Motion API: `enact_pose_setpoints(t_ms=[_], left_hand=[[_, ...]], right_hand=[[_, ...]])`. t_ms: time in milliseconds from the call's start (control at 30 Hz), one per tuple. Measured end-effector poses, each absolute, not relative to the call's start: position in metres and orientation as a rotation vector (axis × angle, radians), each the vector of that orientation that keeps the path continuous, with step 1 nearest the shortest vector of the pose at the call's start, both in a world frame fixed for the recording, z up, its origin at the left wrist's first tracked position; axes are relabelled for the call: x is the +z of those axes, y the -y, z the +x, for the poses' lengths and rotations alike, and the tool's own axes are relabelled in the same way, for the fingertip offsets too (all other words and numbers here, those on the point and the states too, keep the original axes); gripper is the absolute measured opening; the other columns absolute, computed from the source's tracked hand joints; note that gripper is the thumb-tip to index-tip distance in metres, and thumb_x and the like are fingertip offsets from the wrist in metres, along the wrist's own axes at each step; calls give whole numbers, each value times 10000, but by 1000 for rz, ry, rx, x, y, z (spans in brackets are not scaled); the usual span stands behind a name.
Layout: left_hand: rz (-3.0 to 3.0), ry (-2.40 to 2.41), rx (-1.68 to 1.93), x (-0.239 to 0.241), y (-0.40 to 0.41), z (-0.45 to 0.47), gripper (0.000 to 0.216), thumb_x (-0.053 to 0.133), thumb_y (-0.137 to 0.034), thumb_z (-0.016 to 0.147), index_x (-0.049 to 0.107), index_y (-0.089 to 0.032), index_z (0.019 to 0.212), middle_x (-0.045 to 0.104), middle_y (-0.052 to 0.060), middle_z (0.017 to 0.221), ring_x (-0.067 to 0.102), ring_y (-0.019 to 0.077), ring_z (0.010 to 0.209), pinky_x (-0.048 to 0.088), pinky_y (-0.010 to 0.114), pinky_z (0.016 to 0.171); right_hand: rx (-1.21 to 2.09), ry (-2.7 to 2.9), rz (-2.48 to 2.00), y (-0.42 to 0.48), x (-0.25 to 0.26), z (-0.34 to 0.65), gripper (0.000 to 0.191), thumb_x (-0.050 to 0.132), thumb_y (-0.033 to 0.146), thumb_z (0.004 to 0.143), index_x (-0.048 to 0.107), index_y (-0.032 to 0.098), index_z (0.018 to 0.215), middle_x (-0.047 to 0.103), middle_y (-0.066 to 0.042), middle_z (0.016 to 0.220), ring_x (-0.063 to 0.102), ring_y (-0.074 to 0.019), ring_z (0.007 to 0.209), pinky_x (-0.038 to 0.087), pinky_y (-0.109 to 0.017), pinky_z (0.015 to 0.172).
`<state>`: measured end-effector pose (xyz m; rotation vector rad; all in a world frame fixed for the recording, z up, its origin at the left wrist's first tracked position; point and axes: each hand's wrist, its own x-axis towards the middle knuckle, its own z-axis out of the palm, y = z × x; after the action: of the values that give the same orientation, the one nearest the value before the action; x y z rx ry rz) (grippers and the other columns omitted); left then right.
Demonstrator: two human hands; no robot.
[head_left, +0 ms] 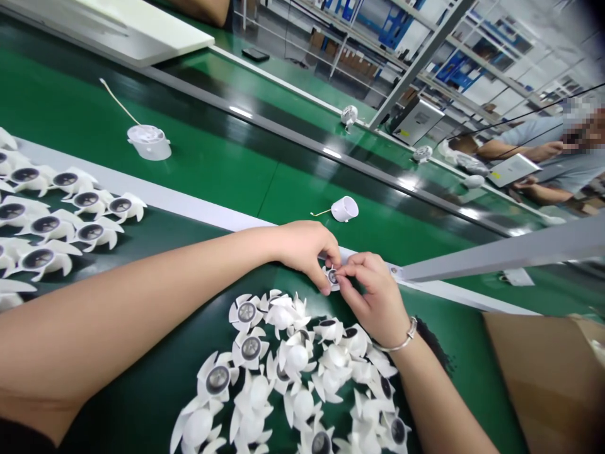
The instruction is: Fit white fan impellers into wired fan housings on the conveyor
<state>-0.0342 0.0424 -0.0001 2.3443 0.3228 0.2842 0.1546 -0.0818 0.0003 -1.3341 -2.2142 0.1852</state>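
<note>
My left hand (309,249) curls its thumb and fingers round a small white fan blade (332,279), hub opening facing up, at the bench's far edge. My right hand (373,287), with a silver bangle at the wrist, pinches finger and thumb together over that hub. Whatever the right fingertips hold is too small to make out. Loose white fan blades (297,357) lie heaped just below both hands, some hub up, some turned over. Beside the right wrist is a spread of tiny black pieces (432,343).
More fan blades (46,225) stand in rows at left. White round housings with wires (149,142) (345,209) sit on the green conveyor (227,183). A grey metal post (501,244) slants in at right above a cardboard box (543,378). Across the line, a person (543,145) handles parts.
</note>
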Motion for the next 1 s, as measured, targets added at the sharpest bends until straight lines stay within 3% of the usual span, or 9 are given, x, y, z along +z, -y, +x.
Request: enact_pose_setpoints(t_ms=[300, 533, 667, 767, 833, 900, 933, 1000], left_hand=[[2328, -357, 294, 2, -41, -34, 361, 852, -490, 596, 781, -279, 880, 701, -51, 846, 566, 115, 693, 322, 237, 591], [2313, -383, 277, 3, -40, -35, 421, 852, -522, 586, 782, -262, 910, 722, -39, 874, 614, 130, 737, 363, 234, 625], [2327, -374, 277, 2, -40, -35, 418, 847, -519, 592, 781, -271, 922, 733, -48, 880, 629, 134, 757, 373, 229, 632], [2333, -378, 292, 3, -40, -35, 426, 854, -509, 591, 786, -266, 934, 750, -41, 900, 643, 144, 775, 389, 230, 654], [2326, -393, 282, 3, -40, -35, 437, 851, -515, 600, 789, -260, 949, 760, -35, 915, 651, 150, 796, 399, 230, 674], [2315, -413, 265, 4, -39, -36, 463, 849, -521, 605, 787, -262, 984, 764, -34, 937, 652, 151, 815, 404, 225, 678], [2315, -417, 260, 4, -39, -36, 474, 847, -521, 608, 785, -263, 1001, 763, -32, 949, 651, 150, 823, 405, 222, 677], [2331, -408, 265, 4, -38, -36, 484, 843, -521, 618, 781, -263, 1023, 759, -24, 974, 650, 151, 838, 404, 217, 675]], right_hand=[[48, 2287, -1276, 80, 3, 154, 79, 621, 126, 883, 670, 162, 934, 606, -75, 909, 558, -214, 891, 457, -405, 789], [-92, 2544, -1084, 88, 22, 159, 255, 667, 110, 817, 699, 189, 1058, 653, -49, 861, 579, -241, 908, 465, -432, 795], [-108, 2454, -1157, 72, 39, 162, 209, 631, 140, 840, 715, 230, 1009, 650, -51, 915, 610, -217, 867, 483, -402, 763], [-94, 2267, -1293, 31, 45, 153, 288, 604, 141, 835, 700, 235, 1089, 631, -86, 1025, 624, -233, 959, 520, -412, 845], [-54, 2303, -1319, -7, 40, 139, 509, 580, 81, 780, 627, 223, 1267, 577, -131, 1234, 567, -281, 1160, 476, -475, 991], [15, 2434, -1316, -45, 31, 121, 749, 522, -14, 709, 517, 245, 1412, 434, -129, 1463, 404, -318, 1371, 387, -539, 1092], [50, 2505, -1342, -61, 27, 114, 784, 503, -41, 693, 520, 274, 1410, 400, -108, 1500, 360, -329, 1400, 367, -567, 1099], [111, 2606, -1419, -84, 23, 103, 711, 509, -58, 683, 620, 292, 1291, 457, -89, 1442, 426, -338, 1333, 404, -570, 1051]])
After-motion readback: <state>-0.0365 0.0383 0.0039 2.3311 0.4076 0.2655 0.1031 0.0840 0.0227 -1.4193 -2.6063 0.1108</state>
